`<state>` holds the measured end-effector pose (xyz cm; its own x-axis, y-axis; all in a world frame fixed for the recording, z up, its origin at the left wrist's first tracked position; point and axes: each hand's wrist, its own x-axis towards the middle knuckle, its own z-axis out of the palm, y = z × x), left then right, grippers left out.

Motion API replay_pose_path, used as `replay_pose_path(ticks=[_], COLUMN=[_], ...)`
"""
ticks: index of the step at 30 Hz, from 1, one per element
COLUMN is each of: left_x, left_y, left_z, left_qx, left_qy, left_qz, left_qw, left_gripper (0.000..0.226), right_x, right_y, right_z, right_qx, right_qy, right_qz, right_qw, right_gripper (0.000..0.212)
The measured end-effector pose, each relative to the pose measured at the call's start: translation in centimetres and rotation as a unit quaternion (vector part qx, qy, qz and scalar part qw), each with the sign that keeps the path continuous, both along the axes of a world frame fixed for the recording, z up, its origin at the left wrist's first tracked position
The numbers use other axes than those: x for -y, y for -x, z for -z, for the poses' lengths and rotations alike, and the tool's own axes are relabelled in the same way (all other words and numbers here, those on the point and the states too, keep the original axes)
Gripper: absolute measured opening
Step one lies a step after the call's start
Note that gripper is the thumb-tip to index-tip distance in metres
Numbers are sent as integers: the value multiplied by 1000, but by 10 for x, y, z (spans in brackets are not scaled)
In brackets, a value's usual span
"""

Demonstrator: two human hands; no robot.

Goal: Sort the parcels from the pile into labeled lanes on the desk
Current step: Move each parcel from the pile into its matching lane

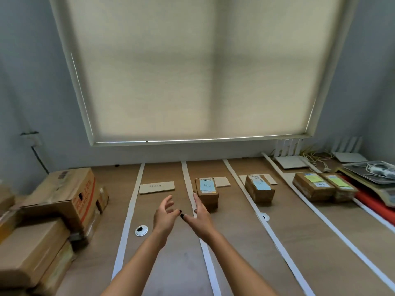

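Note:
White tape strips split the wooden desk into lanes. A cardboard label card lies at the far end of the leftmost lane. A small brown parcel with a blue note stands in the second lane. Another parcel with a blue note sits in the third lane. Two parcels with yellow-green notes lie side by side in the fourth lane. The pile of cardboard boxes sits at the left. My left hand hovers open over the first lane. My right hand is open, fingertips beside the second-lane parcel.
A round cable grommet sits in the desk near my left forearm, another grommet lies on the third tape line. White routers, cables and a scale with a tray crowd the far right. A blind-covered window is behind the desk.

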<state>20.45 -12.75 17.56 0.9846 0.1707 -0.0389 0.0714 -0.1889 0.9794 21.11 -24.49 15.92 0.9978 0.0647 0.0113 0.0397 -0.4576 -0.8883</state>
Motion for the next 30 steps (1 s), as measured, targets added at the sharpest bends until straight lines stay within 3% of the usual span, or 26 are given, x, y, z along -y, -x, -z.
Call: replay_pose_path(ticks=[5, 11, 22, 30], left_x=[-90, -196, -298, -417], left_y=[41, 77, 111, 112], left_z=[-5, -8, -30, -72], left_qx=[4, 4, 6, 31], left_qy=[0, -4, -63, -83], left_qz=[46, 24, -45, -132], left_qw=[999, 1000, 997, 987], left_gripper=[54, 55, 56, 52], right_x=[-89, -186, -288, -387], right_y=[45, 87, 98, 92], right_z=[-7, -7, -28, -59], right_qx=[-7, -32, -12, -22], right_qy=[-19, -89, -94, -118], right_qz=[16, 26, -105, -190], right_qw=[1000, 995, 990, 974], right_gripper=[84, 81, 75, 72])
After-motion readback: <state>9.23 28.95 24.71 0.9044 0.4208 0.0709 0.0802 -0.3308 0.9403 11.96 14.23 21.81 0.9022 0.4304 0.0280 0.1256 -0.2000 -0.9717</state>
